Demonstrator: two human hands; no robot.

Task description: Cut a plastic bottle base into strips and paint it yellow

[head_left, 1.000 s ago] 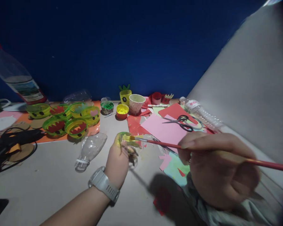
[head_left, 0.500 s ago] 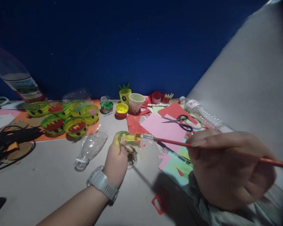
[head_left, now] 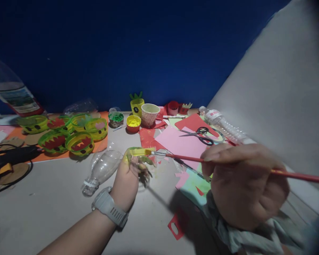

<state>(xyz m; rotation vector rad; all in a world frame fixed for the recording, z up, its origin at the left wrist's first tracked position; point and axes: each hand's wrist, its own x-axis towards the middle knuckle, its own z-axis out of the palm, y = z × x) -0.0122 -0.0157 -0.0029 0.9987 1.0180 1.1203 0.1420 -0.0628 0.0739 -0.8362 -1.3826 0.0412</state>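
My left hand (head_left: 126, 182), with a grey watch on the wrist, is closed around a clear plastic bottle base (head_left: 140, 152) that is partly coated in yellow and green paint. My right hand (head_left: 248, 187) grips a red-handled paintbrush (head_left: 182, 157) between thumb and fingers. Its yellow-loaded bristles touch the painted rim of the bottle base. A cut clear bottle top (head_left: 103, 170) lies to the left of my left hand. Beyond the hands stand a red cup of yellow paint (head_left: 133, 123) and a small cup of green paint (head_left: 116, 119).
Several painted bottle bases (head_left: 79, 143) sit on orange paper at left, near a black glue gun (head_left: 13, 157). Scissors (head_left: 202, 134) rest on pink paper. A paper cup (head_left: 150, 115) and a yellow pot (head_left: 137, 107) stand at the back. A clear bottle (head_left: 223, 124) lies at right.
The whole scene has shifted a little left in view. The brush stays against the yellow rim, its bristles slightly farther left. Both hands keep their holds.
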